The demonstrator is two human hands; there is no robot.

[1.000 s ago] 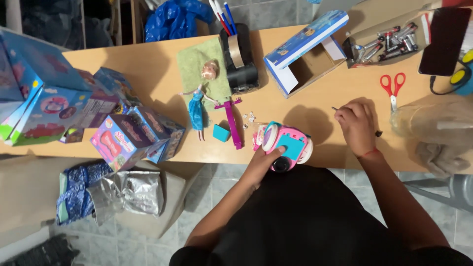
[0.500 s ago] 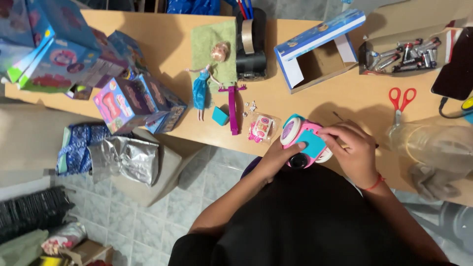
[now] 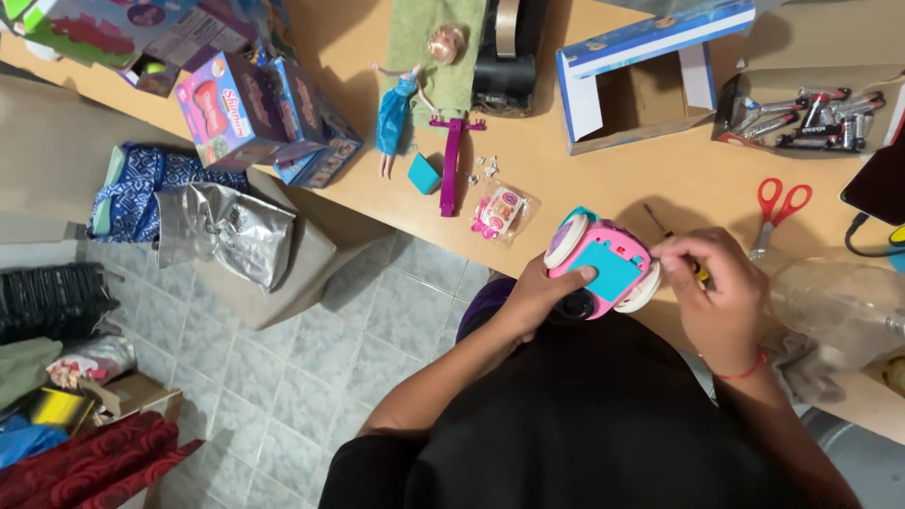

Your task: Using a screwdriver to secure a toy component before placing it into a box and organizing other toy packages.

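Both bare forearms reaching forward from a dark-clad torso, left hand cupped with thumb pressed flat and fingers wrapped underneath, right hand curled in a pinching fist just beside it, a red band at the wrist.

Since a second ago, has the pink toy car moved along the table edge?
Yes. The pink toy car, held by the left hand, has shifted toward the red scissors and away from the small packet, meeting the right hand.
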